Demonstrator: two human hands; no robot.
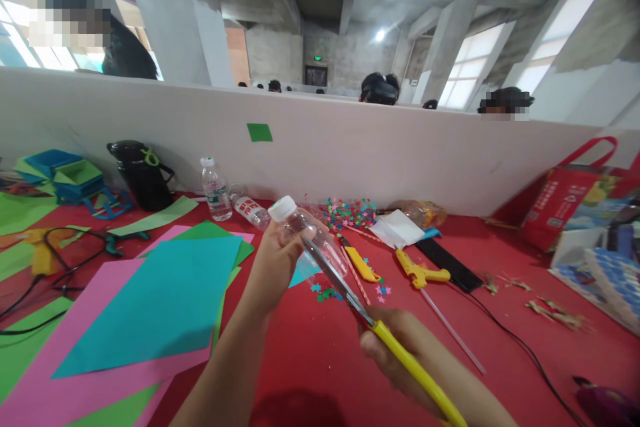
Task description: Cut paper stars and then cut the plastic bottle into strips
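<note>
My left hand (pixel 274 260) is closed around a clear plastic bottle (pixel 330 250) with a white cap, tilted so the cap points up and to the left. In my right hand (pixel 395 343) is a pair of scissors (pixel 415 365) with yellow handles. Their metal blades reach up and left, and the tips meet the bottle's side near my left thumb. Whether the tips have gone through the plastic I cannot tell. Under and behind the bottle, small star-shaped sequins (pixel 350 212) and a yellow utility knife (pixel 361 263) lie on the red table (pixel 310 360).
Coloured paper sheets (pixel 160 300) cover the left side. A black flask (pixel 140 177), an upright water bottle (pixel 216 190) and a lying bottle (pixel 250 211) stand by the white partition (pixel 310 153). To the right are a yellow glue gun (pixel 419 272) and a red bag (pixel 560 203).
</note>
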